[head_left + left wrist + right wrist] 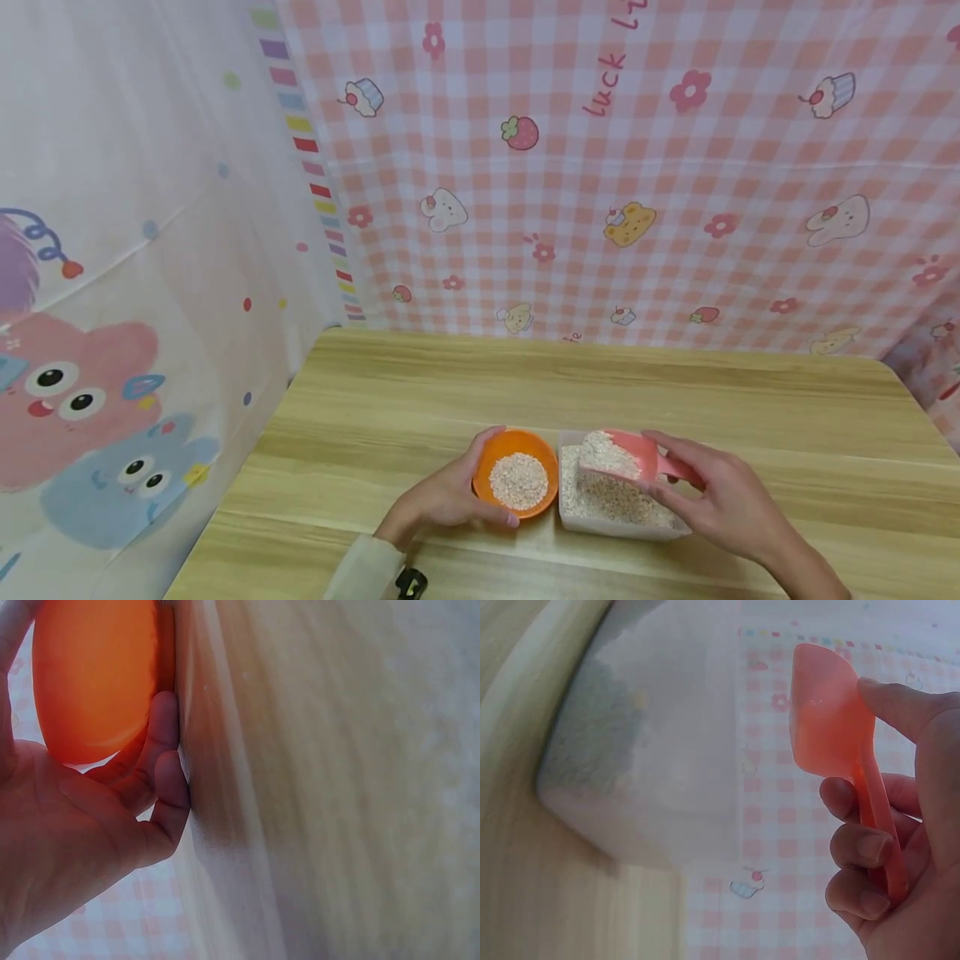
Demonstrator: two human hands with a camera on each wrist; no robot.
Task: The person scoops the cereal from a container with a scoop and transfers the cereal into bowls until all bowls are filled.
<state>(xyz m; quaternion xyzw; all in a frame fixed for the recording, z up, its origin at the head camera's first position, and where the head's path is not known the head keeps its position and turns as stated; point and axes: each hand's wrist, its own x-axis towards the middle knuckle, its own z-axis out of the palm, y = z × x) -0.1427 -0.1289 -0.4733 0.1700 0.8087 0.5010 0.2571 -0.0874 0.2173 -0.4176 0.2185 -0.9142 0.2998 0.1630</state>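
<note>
An orange bowl [553, 492] with oat flakes [518, 481] in its bottom stands on the table. My left hand [452, 492] grips it from the left, thumb on the near side and fingers round the far side; in the left wrist view the fingers [163, 724] curl beside its base. Right of the bowl is a translucent white box [622, 528] of oat flakes. Above the box, my right hand [723, 496] holds a pink scoop [651, 460] by its handle, heaped with flakes. The right wrist view shows fingers wrapped round the scoop's handle [881, 825].
The wood-grain table [420, 392] reaches back to a pink checked cloth [570, 192]. A white cloth with cartoon figures [97, 400] hangs on the left. By the left sleeve [365, 571] sits a small black object [411, 583].
</note>
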